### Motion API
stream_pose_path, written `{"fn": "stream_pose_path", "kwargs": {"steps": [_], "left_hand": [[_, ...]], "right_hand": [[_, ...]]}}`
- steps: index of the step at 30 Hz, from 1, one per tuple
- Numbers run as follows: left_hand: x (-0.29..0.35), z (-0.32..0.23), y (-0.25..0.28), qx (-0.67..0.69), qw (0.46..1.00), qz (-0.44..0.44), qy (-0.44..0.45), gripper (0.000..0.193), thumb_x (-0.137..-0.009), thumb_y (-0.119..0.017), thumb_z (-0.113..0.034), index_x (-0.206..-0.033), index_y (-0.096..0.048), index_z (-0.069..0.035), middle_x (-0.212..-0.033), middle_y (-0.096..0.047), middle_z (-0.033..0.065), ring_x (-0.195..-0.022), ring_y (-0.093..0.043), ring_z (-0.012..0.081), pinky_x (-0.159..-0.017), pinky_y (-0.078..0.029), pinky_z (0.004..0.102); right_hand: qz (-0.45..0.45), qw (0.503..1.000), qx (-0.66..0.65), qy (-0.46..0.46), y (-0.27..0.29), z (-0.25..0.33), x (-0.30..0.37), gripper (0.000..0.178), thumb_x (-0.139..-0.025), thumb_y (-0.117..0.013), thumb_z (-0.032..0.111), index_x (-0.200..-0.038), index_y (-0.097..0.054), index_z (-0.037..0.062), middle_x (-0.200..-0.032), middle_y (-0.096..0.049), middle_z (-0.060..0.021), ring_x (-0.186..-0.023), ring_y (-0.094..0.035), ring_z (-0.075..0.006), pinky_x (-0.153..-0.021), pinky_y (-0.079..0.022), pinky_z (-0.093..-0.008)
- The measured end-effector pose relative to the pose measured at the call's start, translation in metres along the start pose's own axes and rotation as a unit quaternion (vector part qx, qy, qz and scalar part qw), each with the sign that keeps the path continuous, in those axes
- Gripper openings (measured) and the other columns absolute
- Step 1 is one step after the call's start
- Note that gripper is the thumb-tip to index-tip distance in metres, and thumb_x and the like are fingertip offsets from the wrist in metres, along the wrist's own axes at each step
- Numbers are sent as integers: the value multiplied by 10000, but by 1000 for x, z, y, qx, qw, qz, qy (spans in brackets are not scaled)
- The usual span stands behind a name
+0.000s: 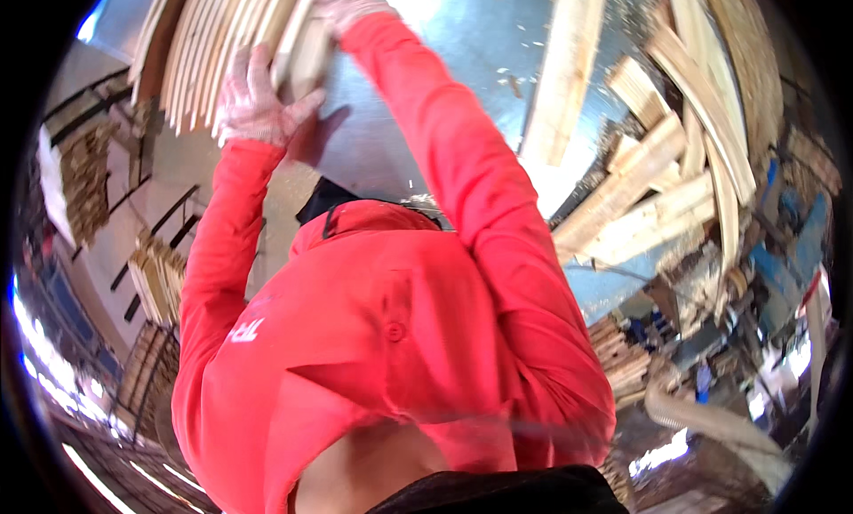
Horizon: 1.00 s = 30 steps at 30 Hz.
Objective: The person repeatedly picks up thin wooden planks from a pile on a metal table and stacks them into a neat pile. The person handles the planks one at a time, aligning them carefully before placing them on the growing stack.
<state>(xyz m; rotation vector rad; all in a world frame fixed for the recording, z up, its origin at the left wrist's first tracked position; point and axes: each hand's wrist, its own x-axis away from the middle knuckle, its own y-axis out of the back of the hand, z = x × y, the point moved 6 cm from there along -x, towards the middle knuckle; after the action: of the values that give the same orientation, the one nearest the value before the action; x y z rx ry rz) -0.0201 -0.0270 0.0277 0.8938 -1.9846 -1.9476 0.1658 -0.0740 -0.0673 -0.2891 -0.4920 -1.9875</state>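
Note:
My left hand (258, 103), in a thin whitish glove, is at the near end of a row of narrow wooden boards (203, 47) standing side by side. Its fingers lie along the row and its thumb reaches out to the right, with the end of a wooden board (308, 59) between them. Farther off, my right hand (348, 6), gloved the same way, grips the right side of this board near the top rim. Some of its fingers are hidden or cut off. Both arms wear red sleeves.
The boards rest on a shiny metal tabletop (444, 87) strewn with wood chips. A long board (565, 70) lies to the right, beside a heap of offcuts (657, 190). Stacked timber (158, 278) stands low at left. A ribbed hose (711, 425) runs at lower right.

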Motion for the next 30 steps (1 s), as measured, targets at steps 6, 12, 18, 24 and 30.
{"fn": "stream_pose_path", "kwargs": {"steps": [6, 12, 18, 24, 30], "left_hand": [[1, 6, -17, -168, 977, 130, 28, 958, -789, -749, -538, -1508, -363, -37, -1517, -392, 249, -1396, -359, 457, -1128, -278, 617], [3, -136, -73, 557, 742, 343, 147, 781, -931, -690, -380, -1496, -343, 33, -1480, -456, 219, -1365, -458, 310, -1117, -400, 411], [22, -137, -99, 779, 361, 398, 321, 519, -861, -757, -396, -1213, -644, -32, -1017, -730, 97, -892, -704, 200, -802, -579, 343], [24, -14, -45, 167, 911, 258, 274, 393, -883, -711, -291, -1215, -619, -101, -946, -703, 145, -866, -673, 302, -768, -533, 392], [17, 9, -10, -199, 975, -41, 87, 620, -785, -680, -157, -1378, -503, -142, -1277, -559, 112, -1055, -622, 306, -839, -529, 450]], "right_hand": [[-441, 786, 411, -137, 197, -35, 81, 951, -715, -768, 618, -1406, -472, 36, -1469, -453, -213, -1426, -348, -343, -1181, -241, -479], [-210, 945, 89, -234, 210, -90, 103, 803, -867, -659, 571, -1425, -449, 33, -1442, -489, -252, -1343, -474, -328, -1089, -395, -463], [-176, 860, 475, 63, 278, 4, 82, 933, -801, -593, 752, -1457, -402, 116, -1443, -476, -191, -1352, -422, -362, -1141, -295, -519], [-66, 661, 739, -111, 435, -35, -7, 1169, -656, -759, 671, -1589, -223, 213, -1626, -268, -140, -1492, -267, -345, -1206, -165, -557], [-34, 633, 772, -44, 415, -14, -64, 808, -838, -694, 497, -1511, -384, 176, -1474, -490, -167, -1325, -503, -362, -1107, -388, -462]]}}
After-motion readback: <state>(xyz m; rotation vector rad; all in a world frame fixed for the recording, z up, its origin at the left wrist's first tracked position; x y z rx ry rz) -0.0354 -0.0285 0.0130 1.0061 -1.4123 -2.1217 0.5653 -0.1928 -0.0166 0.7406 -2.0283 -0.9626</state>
